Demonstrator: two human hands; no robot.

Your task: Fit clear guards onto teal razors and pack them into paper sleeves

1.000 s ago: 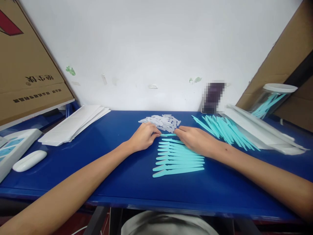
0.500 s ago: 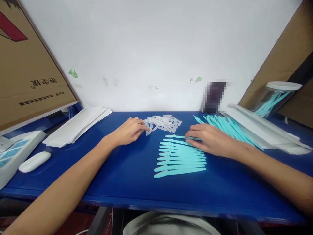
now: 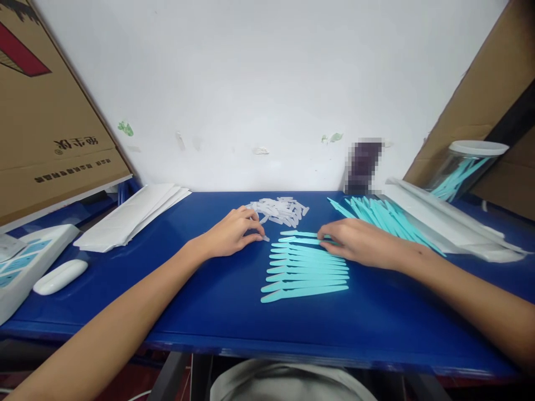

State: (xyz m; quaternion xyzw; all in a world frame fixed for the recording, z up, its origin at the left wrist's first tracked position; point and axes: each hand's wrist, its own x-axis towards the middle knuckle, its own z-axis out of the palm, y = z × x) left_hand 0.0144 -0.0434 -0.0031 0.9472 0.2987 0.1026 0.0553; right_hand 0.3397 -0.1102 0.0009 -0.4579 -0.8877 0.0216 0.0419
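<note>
My left hand [image 3: 234,233] is closed, thumb and fingertips pinched on a small translucent blade cap [image 3: 266,238]. Just behind it is a loose pile of similar whitish caps [image 3: 281,210]. Turquoise eyebrow razors [image 3: 307,277] lie side by side in a column, their blade ends pointing left. At the far end of this column, my right hand [image 3: 349,239] has its thumb and fingers closed around the handle of one razor [image 3: 292,240]; the handle's end is hidden under the hand. A further heap of turquoise razors [image 3: 380,217] lies behind the right wrist.
White paper-like sheets [image 3: 134,217] lie at the left, near a white oval object [image 3: 61,277] and a power strip [image 3: 37,262]. Clear packaging [image 3: 451,223] and a lidded jar [image 3: 468,167] holding turquoise sticks stand right. A phone-like dark object [image 3: 363,167] leans against the wall.
My left hand has drawn away from the cap pile, toward me and to the right, with one cap in its fingertips. My right hand has shifted slightly at the far razors.
</note>
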